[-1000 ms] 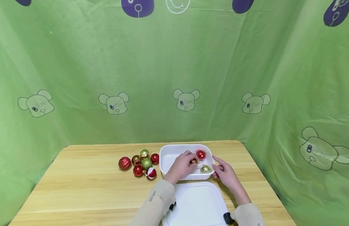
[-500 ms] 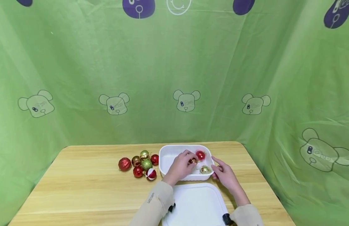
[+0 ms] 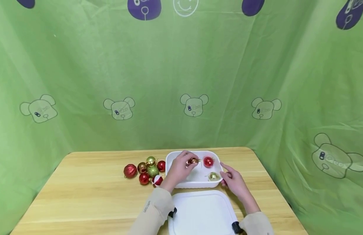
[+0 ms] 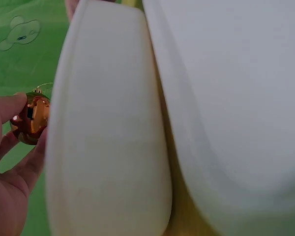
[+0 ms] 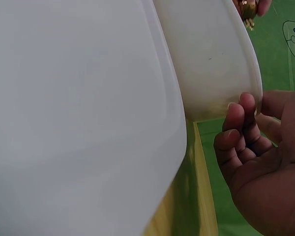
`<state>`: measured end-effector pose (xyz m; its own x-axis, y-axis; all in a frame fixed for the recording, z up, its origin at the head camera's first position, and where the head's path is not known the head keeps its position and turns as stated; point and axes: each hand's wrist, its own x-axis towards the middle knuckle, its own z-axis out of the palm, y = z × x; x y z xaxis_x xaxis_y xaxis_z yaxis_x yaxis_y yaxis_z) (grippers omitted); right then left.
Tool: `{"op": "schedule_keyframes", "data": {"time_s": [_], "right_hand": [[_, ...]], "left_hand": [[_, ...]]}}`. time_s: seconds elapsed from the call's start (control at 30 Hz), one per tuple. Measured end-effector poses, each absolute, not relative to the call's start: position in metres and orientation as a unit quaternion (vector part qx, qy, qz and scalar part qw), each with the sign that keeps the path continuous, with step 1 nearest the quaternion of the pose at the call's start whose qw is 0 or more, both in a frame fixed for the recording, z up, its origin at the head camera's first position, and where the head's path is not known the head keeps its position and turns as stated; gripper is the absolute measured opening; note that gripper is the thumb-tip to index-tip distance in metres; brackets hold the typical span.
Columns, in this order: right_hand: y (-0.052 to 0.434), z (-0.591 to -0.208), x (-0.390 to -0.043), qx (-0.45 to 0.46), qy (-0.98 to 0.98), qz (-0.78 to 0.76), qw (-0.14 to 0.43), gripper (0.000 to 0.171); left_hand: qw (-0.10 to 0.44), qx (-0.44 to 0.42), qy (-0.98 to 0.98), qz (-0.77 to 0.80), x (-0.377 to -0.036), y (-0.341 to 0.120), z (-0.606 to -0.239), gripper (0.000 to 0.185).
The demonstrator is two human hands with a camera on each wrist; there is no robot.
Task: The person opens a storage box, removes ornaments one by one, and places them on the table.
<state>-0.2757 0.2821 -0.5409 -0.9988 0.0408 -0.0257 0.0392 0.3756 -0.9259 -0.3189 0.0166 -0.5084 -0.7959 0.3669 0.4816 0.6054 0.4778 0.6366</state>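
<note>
My left hand (image 3: 179, 168) pinches a shiny copper-brown Christmas bauble (image 3: 194, 160) between thumb and fingers, over the left half of a white plastic box (image 3: 196, 185). In the left wrist view the same bauble (image 4: 33, 118) shows its gold cap and a loop of cord. My right hand (image 3: 234, 181) grips the box's right end; in the right wrist view, curled fingers (image 5: 234, 118) lie against its wall near the rim. Inside the box, a red bauble (image 3: 208, 161) and a pale gold bauble (image 3: 213, 176) sit apart at the right.
A white lid (image 3: 202, 212) lies flat in front of the box, beneath both forearms. Left of the box is a cluster of baubles: a ridged red one (image 3: 130, 171), a glittery green one (image 3: 153, 171), a red-and-white one (image 3: 157, 180) and several others. Green cloth (image 3: 158, 130) hangs behind the wooden table.
My left hand has moved left and slightly up with the copper-brown bauble, away from the two baubles in the box. My right hand has stayed on the box.
</note>
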Motion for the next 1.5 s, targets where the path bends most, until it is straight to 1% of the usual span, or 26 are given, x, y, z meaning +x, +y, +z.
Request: {"op": "schedule_keyframes", "data": {"time_s": [0.43,0.57,0.9,1.2,1.5], "right_hand": [[0.281,-0.541,-0.279,-0.027,-0.829,0.559,-0.007,0.055],[0.280,-0.538,-0.279,-0.022,-0.831,0.557,-0.001,0.054],[0.282,-0.535,-0.279,-0.015,-0.828,0.561,0.002,0.054],[0.282,-0.538,-0.278,-0.020,-0.833,0.553,0.001,0.054],[0.283,-0.541,-0.279,-0.030,-0.828,0.560,-0.005,0.055]], "left_hand": [[0.150,-0.254,-0.834,-0.467,-0.303,-0.046,-0.495,0.023],[0.158,-0.242,-0.835,-0.468,-0.297,-0.066,-0.493,0.024],[0.168,-0.189,-0.846,-0.469,-0.284,-0.108,-0.498,0.022],[0.167,-0.174,-0.849,-0.470,-0.277,-0.130,-0.512,0.025],[0.158,-0.148,-0.867,-0.450,-0.274,-0.138,-0.519,0.025]]}}
